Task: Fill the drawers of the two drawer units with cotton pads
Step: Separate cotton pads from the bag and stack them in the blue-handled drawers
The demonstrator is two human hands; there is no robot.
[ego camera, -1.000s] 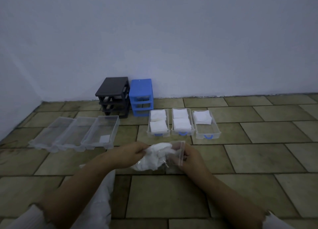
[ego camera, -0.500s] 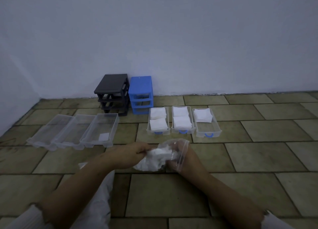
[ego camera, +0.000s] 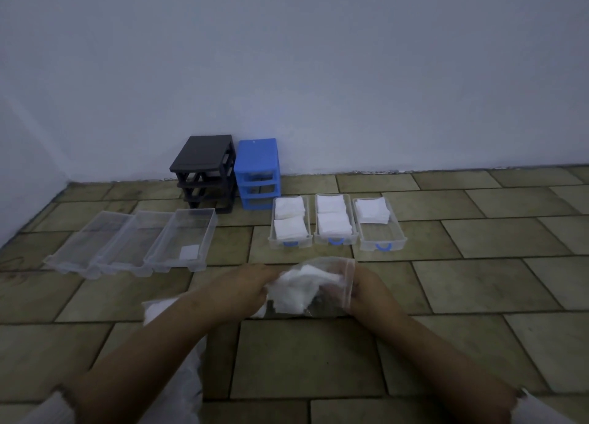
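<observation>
A clear plastic bag (ego camera: 331, 296) of white cotton pads (ego camera: 301, 288) hangs low over the floor between my hands. My left hand (ego camera: 242, 285) grips the pads at the bag's mouth; my right hand (ego camera: 365, 293) holds the bag's right side. A black drawer unit (ego camera: 205, 171) and a blue drawer unit (ego camera: 258, 171) stand by the wall, both without drawers. Three clear drawers with blue handles lie ahead: the left (ego camera: 289, 243) and middle (ego camera: 333, 240) each hold two stacks, the right (ego camera: 381, 243) holds one. Three clear drawers (ego camera: 130, 245) lie at left; the nearest (ego camera: 181, 242) holds one pad.
A white wall closes off the back and left. Brown floor tiles (ego camera: 478, 280) spread to the right. A white cloth or garment (ego camera: 159, 309) lies under my left forearm.
Both hands have kept working on the bag. The bag's mouth has spread wider and the pads now show more at the top.
</observation>
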